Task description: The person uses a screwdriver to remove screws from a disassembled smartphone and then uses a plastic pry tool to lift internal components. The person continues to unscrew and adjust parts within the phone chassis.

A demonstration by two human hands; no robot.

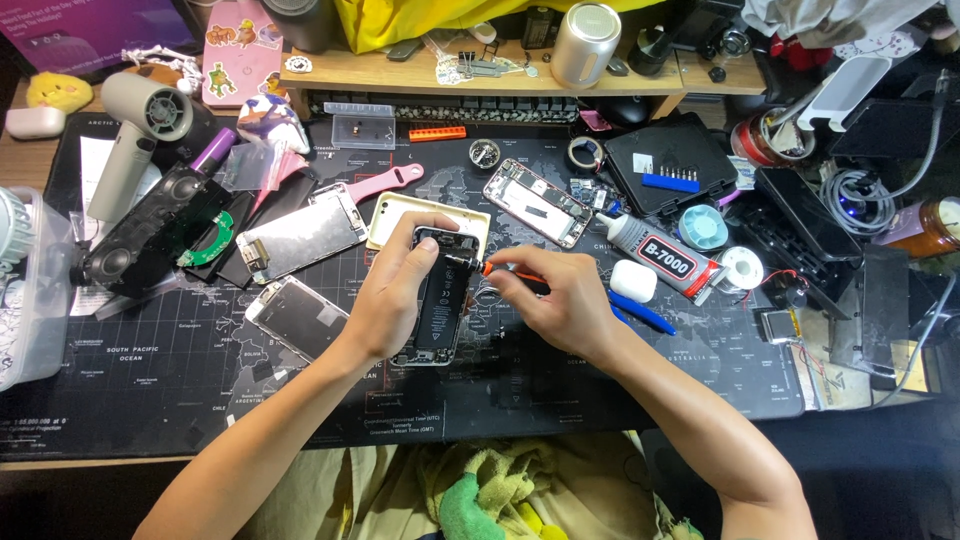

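Observation:
An opened phone body (437,310) with its black battery showing lies on the dark map-printed mat (150,370). My left hand (392,290) grips the phone along its left side and top edge. My right hand (560,300) holds a small screwdriver with an orange collar (492,268), its tip at the phone's upper right corner. A cream phone back cover (392,212) lies just behind the phone.
Two detached screens (300,238) (298,316) lie left of the phone, another open phone frame (538,202) behind right. A glue tube (660,252), white earbud case (632,280), blue pen (642,314), bit case (668,162), hair dryer (130,130) and wooden shelf (400,72) crowd the desk.

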